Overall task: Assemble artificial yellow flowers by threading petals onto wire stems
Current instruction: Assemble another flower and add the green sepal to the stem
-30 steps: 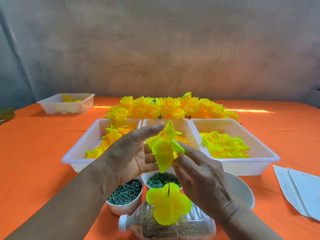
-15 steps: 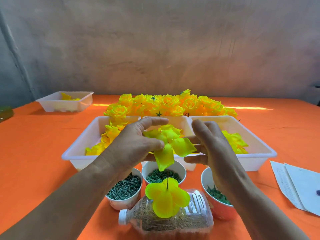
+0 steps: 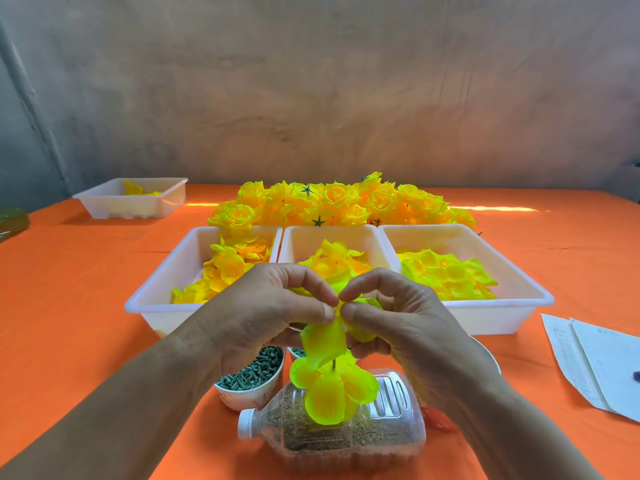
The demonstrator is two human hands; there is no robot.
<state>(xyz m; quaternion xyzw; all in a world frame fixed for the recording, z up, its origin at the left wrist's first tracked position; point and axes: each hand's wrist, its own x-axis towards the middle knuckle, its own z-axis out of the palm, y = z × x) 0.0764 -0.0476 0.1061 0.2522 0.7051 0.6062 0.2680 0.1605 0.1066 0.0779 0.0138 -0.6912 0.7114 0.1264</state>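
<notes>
My left hand [image 3: 266,313] and my right hand [image 3: 398,317] meet at the fingertips, both pinching a yellow petal layer [image 3: 323,342] from either side. The layer sits on top of a thin wire stem [image 3: 334,364]. Lower on the same stem hangs a second yellow petal layer [image 3: 332,393]. The stem stands in a clear plastic bottle [image 3: 381,431] lying on its side and filled with brown grains. Three white trays hold loose yellow petals: left tray [image 3: 162,282], middle tray [image 3: 332,237], right tray [image 3: 512,289].
Finished yellow flowers [image 3: 339,202] are piled behind the trays. A cup of green plastic pieces [image 3: 252,375] stands left of the bottle. Another white tray [image 3: 135,199] sits at the far left. Papers [image 3: 599,362] lie at the right on the orange tablecloth [image 3: 69,306].
Both hands have come together and lowered the petal layer along the wire stem. My right hand, spread beside the petals before, now pinches them opposite my left.
</notes>
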